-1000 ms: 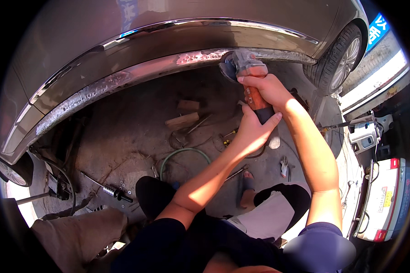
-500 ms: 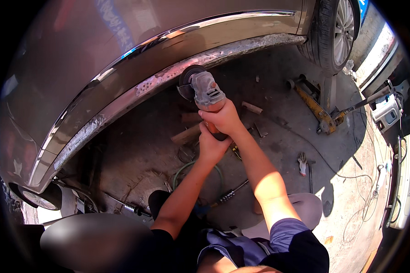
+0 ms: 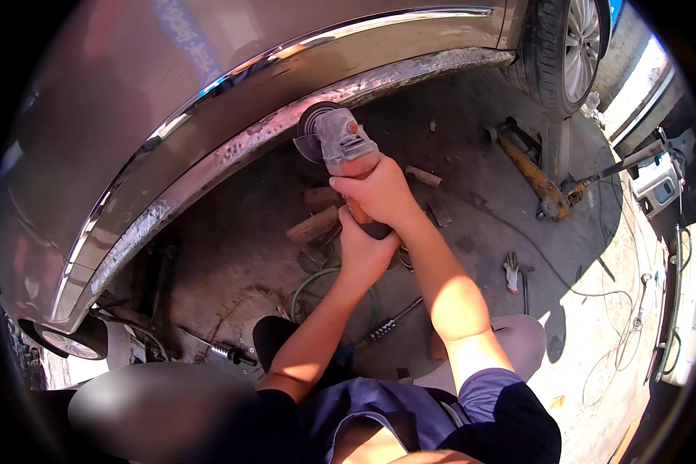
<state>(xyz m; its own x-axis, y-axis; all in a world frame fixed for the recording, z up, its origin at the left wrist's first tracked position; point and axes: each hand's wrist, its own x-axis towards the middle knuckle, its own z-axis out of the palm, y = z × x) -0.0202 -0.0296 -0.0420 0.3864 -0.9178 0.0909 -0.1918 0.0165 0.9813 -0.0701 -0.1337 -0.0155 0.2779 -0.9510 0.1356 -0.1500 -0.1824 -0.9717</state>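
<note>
An angle grinder (image 3: pixel 342 139) with an orange body and a grey head is held in both of my hands. My right hand (image 3: pixel 380 193) wraps round it just behind the head. Lower down, my left hand (image 3: pixel 361 251) is closed on the rear of the body. The grinder's dark disc (image 3: pixel 314 120) is at the car's lower sill (image 3: pixel 263 139), whose surface is scraped to bare metal and pinkish patches. Whether the disc touches the sill I cannot tell. Above the sill runs the brown car door (image 3: pixel 185 158) with a chrome strip.
A yellow floor jack (image 3: pixel 535 174) stands beside the car wheel (image 3: pixel 576 58) at right. Wooden blocks (image 3: pixel 313 226) lie below the sill. A glove (image 3: pixel 511 272), a cable (image 3: pixel 533 259), a green hose (image 3: pixel 295 298) and a spring-coiled rod (image 3: pixel 383 330) are on the floor.
The grinder has shifted slightly left and up, with its head turned a little. Both hands keep their hold on it. The whole view has moved slightly.
</note>
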